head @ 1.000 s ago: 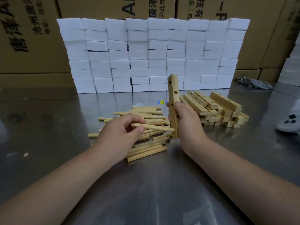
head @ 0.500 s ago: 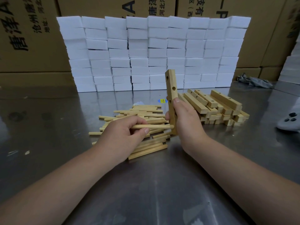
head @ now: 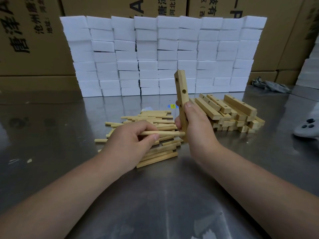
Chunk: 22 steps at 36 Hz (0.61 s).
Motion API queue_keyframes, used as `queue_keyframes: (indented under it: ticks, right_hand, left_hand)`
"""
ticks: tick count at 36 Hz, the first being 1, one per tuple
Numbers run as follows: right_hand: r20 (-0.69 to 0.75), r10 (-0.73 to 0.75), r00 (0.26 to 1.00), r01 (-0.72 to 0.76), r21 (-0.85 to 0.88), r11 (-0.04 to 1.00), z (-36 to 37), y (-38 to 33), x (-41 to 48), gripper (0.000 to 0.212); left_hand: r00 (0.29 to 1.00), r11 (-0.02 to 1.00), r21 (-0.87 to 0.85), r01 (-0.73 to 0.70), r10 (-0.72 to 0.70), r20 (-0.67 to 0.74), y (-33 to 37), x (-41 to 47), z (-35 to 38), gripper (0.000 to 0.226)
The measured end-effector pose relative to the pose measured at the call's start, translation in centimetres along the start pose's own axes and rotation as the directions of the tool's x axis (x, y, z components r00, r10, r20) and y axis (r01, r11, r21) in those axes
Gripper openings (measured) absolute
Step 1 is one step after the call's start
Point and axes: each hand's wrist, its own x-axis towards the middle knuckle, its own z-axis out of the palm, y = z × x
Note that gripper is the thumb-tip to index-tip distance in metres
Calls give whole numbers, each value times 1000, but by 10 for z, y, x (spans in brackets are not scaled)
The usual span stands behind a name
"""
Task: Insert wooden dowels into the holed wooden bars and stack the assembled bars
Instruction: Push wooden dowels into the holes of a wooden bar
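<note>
Head view. Right hand (head: pixel 196 128): fingers grip an upright pale wooden bar with round holes (head: pixel 181 90). Left hand (head: pixel 131 140): fingers pinch a round light-wood dowel (head: pixel 165 133), its tip meeting the bar's lower part above the steel desk (head: pixel 155 195). Brown cardboard boxes (head: pixel 34 40) bear black Chinese characters, only partly legible.

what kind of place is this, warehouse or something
Probably a warehouse or packing workshop: printed cardboard cartons stacked behind, a wall of white foam blocks, and a steel worktable holding loose dowels and holed bars.

A steel table (head: pixel 51 152) — white foam blocks (head: pixel 164 54) stacked before cardboard boxes (head: pixel 34 40).
</note>
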Motion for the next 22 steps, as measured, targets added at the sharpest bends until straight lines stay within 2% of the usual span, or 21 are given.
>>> queue_keyframes:
  ticks: [3, 6, 9, 11, 14, 17, 22]
  right_hand:
    - [-1, 32, 999, -32, 39, 999, 1, 0, 0, 31]
    - [4, 47, 999, -47, 44, 998, 2, 1, 0, 32]
    - [14, 70, 997, -71, 69, 995, 3, 1, -1, 34]
    - [20, 95, 995, -97, 101, 990, 2, 0, -1, 34]
    - [45, 136, 990, -140, 126, 982, 3, 1, -2, 33]
    - [69, 142, 987, -150, 126, 981, 4, -1, -3, 33]
    - [87, 131, 988, -141, 130, 981, 2, -2, -2, 35]
  left_hand:
    - [998, 998, 26, -63, 64, -30, 4, -3, 0, 29]
    - [996, 999, -3, -50, 50, -70, 6, -4, 2, 23]
    - [994, 975, -213, 57, -75, -77, 7, 0, 4, 21]
    - [986, 899, -421, 124, -160, -53, 7, 3, 4, 28]
    - [968, 758, -628, 180, -249, -23, 7, 7, 4, 21]
    - [953, 673, -707, 216, -302, 3, 6, 9, 2, 12]
    - [937, 577, -786, 223, -349, 10, 6, 13, -3, 18]
